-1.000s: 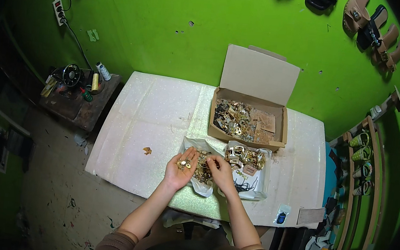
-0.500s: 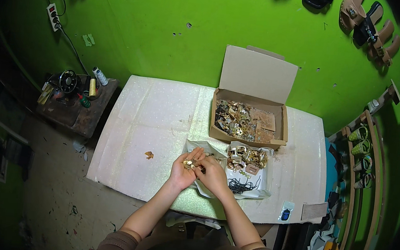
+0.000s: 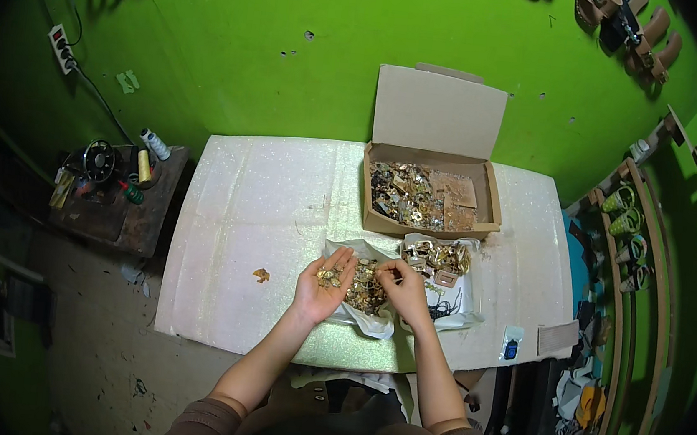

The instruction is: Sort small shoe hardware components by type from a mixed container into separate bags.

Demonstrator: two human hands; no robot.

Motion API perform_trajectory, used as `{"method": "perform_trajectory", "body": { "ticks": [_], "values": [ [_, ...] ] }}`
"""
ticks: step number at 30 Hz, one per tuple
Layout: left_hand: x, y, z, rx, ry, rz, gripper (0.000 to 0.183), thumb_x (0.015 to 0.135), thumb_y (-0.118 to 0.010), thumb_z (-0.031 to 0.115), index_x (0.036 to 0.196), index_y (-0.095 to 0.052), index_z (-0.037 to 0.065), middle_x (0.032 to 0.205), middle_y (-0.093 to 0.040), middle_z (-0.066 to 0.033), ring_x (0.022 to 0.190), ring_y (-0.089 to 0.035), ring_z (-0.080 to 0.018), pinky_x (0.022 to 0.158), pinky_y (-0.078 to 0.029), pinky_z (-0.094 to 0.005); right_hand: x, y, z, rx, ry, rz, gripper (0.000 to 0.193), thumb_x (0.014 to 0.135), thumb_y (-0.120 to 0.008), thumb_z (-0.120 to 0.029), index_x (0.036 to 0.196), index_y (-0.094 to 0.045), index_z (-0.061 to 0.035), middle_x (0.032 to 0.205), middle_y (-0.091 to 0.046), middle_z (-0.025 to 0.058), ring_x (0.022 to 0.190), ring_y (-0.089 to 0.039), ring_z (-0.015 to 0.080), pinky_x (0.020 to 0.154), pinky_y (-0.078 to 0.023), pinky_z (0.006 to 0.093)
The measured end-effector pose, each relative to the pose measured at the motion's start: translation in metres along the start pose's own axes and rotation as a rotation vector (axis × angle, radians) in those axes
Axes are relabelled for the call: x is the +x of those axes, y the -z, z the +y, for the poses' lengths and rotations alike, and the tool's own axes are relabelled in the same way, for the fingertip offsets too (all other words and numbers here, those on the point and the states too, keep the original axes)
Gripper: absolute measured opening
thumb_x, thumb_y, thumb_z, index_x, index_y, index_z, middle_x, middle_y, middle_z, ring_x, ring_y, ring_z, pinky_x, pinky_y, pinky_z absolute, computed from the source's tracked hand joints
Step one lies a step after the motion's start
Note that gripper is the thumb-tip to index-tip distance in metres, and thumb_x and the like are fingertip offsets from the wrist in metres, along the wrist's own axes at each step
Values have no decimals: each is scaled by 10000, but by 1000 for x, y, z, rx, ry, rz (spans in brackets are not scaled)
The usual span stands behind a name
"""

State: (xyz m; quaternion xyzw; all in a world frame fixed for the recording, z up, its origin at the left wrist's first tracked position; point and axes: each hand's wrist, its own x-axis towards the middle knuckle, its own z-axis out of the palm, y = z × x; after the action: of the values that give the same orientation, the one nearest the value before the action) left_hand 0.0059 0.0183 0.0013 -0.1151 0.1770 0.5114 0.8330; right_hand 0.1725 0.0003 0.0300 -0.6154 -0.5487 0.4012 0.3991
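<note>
My left hand [image 3: 321, 286] is turned palm up with its fingers stretched out, a small pile of gold-coloured metal ornaments [image 3: 329, 277] resting in it. Beside it is a tray lined with white plastic [image 3: 377, 325], full of small gold metal fittings [image 3: 368, 297]. Over this tray's right side, my right hand [image 3: 405, 292] has thumb and fingertips pinched together; whatever is between them is too small to make out. A second lined tray [image 3: 468, 304] to the right contains larger gold buckles [image 3: 437, 258] and black chain-like strands [image 3: 443, 310], partly hidden by my right hand.
Behind the trays, an open cardboard box [image 3: 440, 113] holds mixed metal fittings [image 3: 409, 194]. On the table [image 3: 239, 215] lie a brown scrap [image 3: 261, 275], a small packet [image 3: 512, 344] and a card [image 3: 557, 339]. Thread spools [image 3: 154, 145] stand on a side table at left; a wooden rack [image 3: 654, 272] is at right.
My right hand has moved right, away from the left palm, to the tray's right side, uncovering the fittings. The left hand still carries its ornaments. The whole view has shifted slightly.
</note>
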Motion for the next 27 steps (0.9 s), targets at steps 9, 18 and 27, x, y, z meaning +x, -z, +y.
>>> {"method": "perform_trajectory", "body": {
  "ticks": [9, 18, 27],
  "values": [
    [8, 3, 12, 39, 58, -9, 388, 897, -279, 190, 1204, -340, -39, 1219, -403, -144, 1164, -366, -250, 975, -325, -336, -3, -24, 9, 92, -29, 21, 141, 752, -526, -45, 872, -567, 19, 738, -599, 62, 682, -542, 88, 627, -426, 206],
    [13, 6, 16, 159, 99, -30, 423, 900, -257, 213, 1233, -302, -43, 1252, -373, -148, 1198, -322, -242, 991, -282, -340, -11, -56, -13, -295, 192, 16, 148, 714, -579, -157, 812, -607, -50, 832, -554, 122, 780, -544, 298, 689, -436, 366],
    [10, 11, 21, 202, 116, -29, 430, 897, -258, 218, 1235, -306, -41, 1265, -363, -143, 1204, -313, -225, 999, -263, -340, -11, -62, -12, -245, 167, -7, 162, 706, -591, -150, 804, -597, -21, 771, -552, 122, 735, -548, 278, 661, -438, 355]
  ]
}}
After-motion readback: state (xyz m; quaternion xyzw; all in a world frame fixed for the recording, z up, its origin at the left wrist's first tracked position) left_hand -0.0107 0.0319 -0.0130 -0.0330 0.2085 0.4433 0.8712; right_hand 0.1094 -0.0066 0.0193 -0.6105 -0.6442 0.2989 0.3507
